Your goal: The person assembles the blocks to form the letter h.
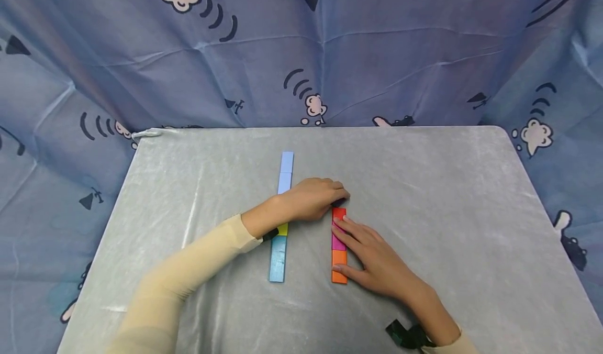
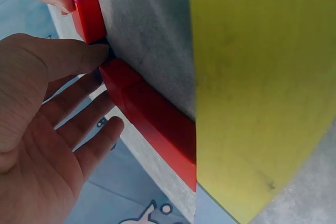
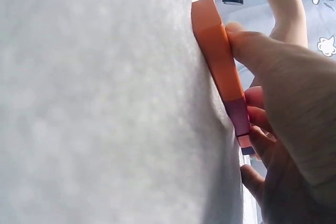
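A row of orange [image 1: 339, 275], magenta [image 1: 337, 243] and red [image 1: 338, 215] blocks lies right of center. At its far end my left hand [image 1: 316, 199] pinches a dark block [image 1: 338, 202] between thumb and fingertips. My right hand [image 1: 377, 262] rests along the row, thumb touching the orange block and fingertips on the magenta and red ones. In the left wrist view, red blocks [image 2: 157, 121] run from the left fingertips towards a yellow block [image 2: 262, 77]; the left hand and forearm hide them in the head view.
Left of the hands lies a second row, with light blue blocks [image 1: 286, 170] at the far end and a teal block [image 1: 278, 260] at the near end. The left forearm crosses over it. Grey cloth covers the table [image 1: 447, 202]; patterned blue curtains [image 1: 377, 55] surround it.
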`<control>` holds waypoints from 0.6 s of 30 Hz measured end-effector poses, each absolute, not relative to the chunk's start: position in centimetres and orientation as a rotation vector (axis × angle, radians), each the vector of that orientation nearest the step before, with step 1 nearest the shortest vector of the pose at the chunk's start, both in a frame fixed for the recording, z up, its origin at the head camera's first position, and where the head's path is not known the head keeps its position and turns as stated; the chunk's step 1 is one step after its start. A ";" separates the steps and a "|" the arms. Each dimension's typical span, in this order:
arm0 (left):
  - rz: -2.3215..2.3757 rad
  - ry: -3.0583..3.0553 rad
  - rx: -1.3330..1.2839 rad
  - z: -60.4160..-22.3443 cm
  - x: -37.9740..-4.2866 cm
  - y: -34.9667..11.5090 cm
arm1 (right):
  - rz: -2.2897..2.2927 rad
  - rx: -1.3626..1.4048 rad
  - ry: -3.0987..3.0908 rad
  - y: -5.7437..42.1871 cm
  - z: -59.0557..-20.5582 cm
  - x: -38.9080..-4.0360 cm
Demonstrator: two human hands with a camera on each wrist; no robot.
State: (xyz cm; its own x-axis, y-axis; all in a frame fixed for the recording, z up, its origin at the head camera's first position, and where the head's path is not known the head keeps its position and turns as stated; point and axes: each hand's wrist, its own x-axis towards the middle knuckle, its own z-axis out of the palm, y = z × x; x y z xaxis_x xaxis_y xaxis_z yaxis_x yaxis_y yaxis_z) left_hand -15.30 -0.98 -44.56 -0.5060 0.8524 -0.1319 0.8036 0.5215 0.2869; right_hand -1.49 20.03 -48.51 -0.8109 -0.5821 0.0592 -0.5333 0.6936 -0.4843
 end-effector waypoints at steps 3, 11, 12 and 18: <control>0.305 2.517 1.410 -44.7 -15.1 -1.4 | -0.764 -0.932 2.809 20.0 -48.6 -1.4; 0.491 2.589 1.283 -44.4 -14.2 -4.4 | -0.767 -0.901 2.792 19.8 -48.5 -1.3; 0.519 2.602 1.248 -44.3 -14.1 -5.0 | -0.763 -0.885 2.789 19.8 -48.4 -1.3; 0.661 2.678 1.017 -42.9 -13.6 -8.5 | -0.731 -0.840 2.780 19.9 -48.0 -1.4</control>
